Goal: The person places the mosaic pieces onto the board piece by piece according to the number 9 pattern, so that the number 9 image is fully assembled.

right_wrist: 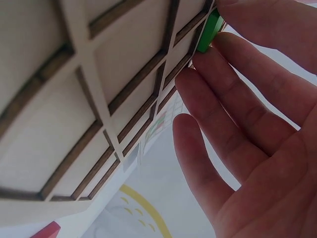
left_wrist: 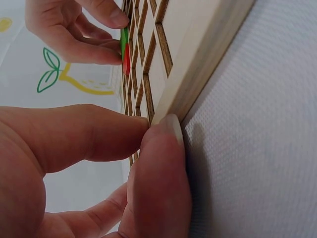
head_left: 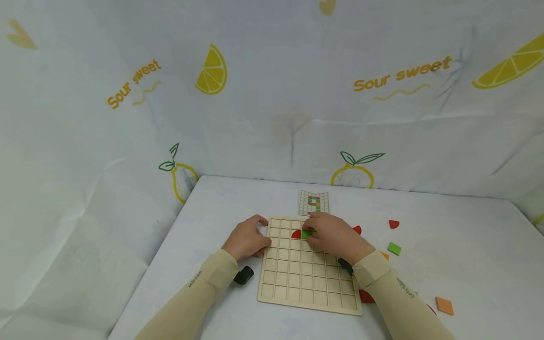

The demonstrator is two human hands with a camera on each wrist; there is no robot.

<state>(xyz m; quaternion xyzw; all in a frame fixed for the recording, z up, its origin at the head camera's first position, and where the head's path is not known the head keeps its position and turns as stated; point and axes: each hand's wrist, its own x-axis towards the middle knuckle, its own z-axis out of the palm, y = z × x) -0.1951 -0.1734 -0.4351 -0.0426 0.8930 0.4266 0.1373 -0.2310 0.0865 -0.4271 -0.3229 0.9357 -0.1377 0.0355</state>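
Note:
A wooden grid board (head_left: 293, 269) lies on the white table. At its left edge my left hand (head_left: 248, 238) pinches the rim between thumb and finger, as the left wrist view shows close up. My right hand (head_left: 335, 236) is over the upper part of the board, thumb and fingers about a green square tile (head_left: 306, 234) at a cell there. The same green tile (right_wrist: 210, 30) shows between the fingertips in the right wrist view. Directly left of it, a red quarter-round tile (head_left: 296, 234) sits in a cell. A small pattern card (head_left: 313, 203) lies just beyond the board.
Right of the board are scattered loose tiles: a red quarter-round (head_left: 394, 224), a green one (head_left: 394, 248), an orange square (head_left: 444, 305) and others partly under the right arm. A dark object (head_left: 244, 275) shows by the left wrist. A printed cloth (head_left: 272, 94) hangs behind the table.

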